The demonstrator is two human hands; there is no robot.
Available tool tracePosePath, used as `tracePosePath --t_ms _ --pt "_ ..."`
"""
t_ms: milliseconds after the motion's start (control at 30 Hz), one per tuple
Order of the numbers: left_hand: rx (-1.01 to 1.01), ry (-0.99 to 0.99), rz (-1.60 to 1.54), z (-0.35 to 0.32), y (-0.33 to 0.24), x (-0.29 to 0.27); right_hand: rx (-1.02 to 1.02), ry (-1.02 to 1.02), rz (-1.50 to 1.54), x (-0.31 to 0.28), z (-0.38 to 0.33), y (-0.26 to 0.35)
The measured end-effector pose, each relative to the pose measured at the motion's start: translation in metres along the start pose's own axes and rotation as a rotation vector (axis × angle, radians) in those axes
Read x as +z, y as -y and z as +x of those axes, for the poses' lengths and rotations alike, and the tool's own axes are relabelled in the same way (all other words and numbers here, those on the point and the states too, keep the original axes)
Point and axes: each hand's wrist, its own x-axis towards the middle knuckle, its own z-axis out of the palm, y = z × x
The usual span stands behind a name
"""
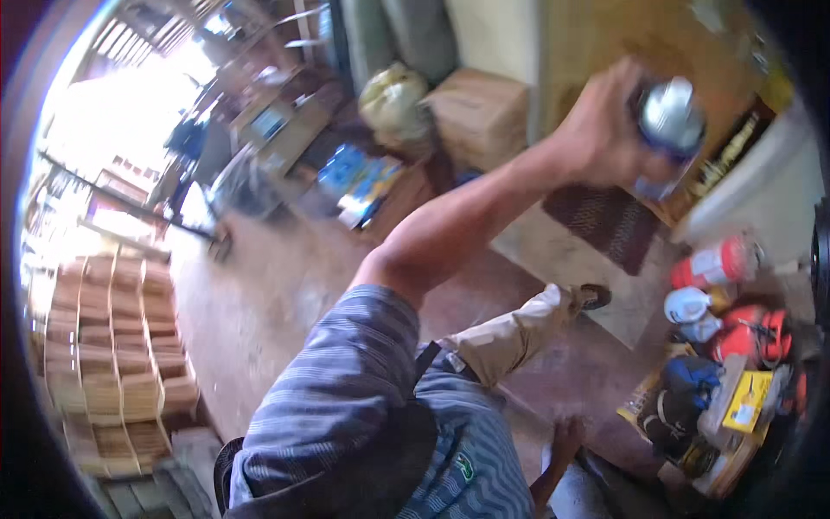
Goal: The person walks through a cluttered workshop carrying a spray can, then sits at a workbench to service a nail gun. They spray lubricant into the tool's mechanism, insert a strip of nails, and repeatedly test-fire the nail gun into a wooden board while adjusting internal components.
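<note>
While the left hand [605, 121] is raising a silver spray can [670, 117], fingers wrapped shut around it, slipping could be dropping it onto bottles [705, 285] below the fingers.

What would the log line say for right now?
left hand: raised, grip shut on silver can | right hand: low, blurred, grip unclear | floor: white-and-red bottles at right

Blue striped short-sleeved shirt [346, 389]; beige trousers [510, 333]; dark sandal [595, 297].
</note>
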Motion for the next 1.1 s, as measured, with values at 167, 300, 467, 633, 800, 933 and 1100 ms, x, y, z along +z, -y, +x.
tracePosePath --t_ms 167,300,467,633,800,933,1100 --pt "-0.256 0.096 0.212 -0.249 -0.047 -0.152 -0.148 0.136 0.361 -0.034 0.036 0.145" --pt "-0.731 -0.164 0.24 -0.41 -0.091 -0.205 -0.221 0.241 0.399 0.028 0.041 0.152" --pt "-0.867 -0.339 0.243 -0.537 -0.1 -0.221 -0.253 0.336 0.28 0.084 0.012 0.128" --pt "-0.917 -0.356 0.062 -0.608 -0.113 -0.275 -0.202 0.337 0.118 0.113 -0.058 0.237" --pt "-0.864 -0.526 0.135 -0.692 -0.158 -0.384 -0.748 0.456 0.121 0.234 -0.114 0.455" --pt "-0.888 -0.764 0.464 -0.792 -0.216 -0.456 -1.029 0.725 -0.049 0.319 -0.218 0.605" --pt "-1.077 -1.025 0.862 -0.902 -0.254 -0.531 -1.08 0.815 -0.361 0.412 -0.205 0.608"
